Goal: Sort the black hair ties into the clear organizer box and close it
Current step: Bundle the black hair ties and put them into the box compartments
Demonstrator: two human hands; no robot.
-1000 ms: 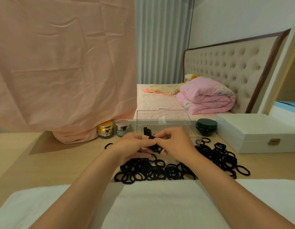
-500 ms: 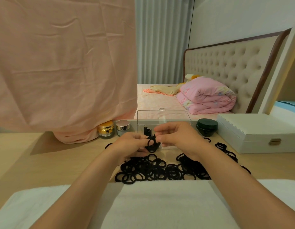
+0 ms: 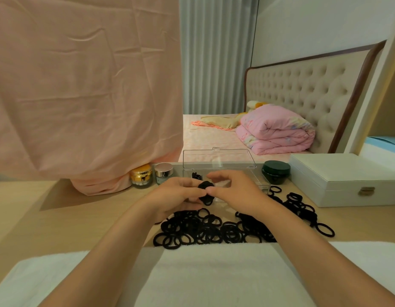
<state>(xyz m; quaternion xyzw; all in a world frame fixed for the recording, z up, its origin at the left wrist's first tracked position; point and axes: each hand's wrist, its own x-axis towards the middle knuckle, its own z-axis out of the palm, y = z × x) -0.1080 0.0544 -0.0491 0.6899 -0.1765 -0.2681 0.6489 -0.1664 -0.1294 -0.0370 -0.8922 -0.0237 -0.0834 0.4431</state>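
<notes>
Several black hair ties [image 3: 206, 191], bunched into a soft fabric wad, are pinched between the curled fingers of the left hand [image 3: 176, 194] and the right hand [image 3: 235, 191], just near of the clear organizer box [image 3: 218, 161]. Its hard, transparent rectangular lid is stood open at the far side. Dozens of loose elastic loops [image 3: 203, 231] are heaped on the pale wooden table [image 3: 81, 218], nearer than the box. Writing on the gold jar [image 3: 141, 175], far left, is too blurred to be read.

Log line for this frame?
left hand: grips tie bundle | right hand: pinches it | organizer box: lid open | loose ties: on table
</notes>
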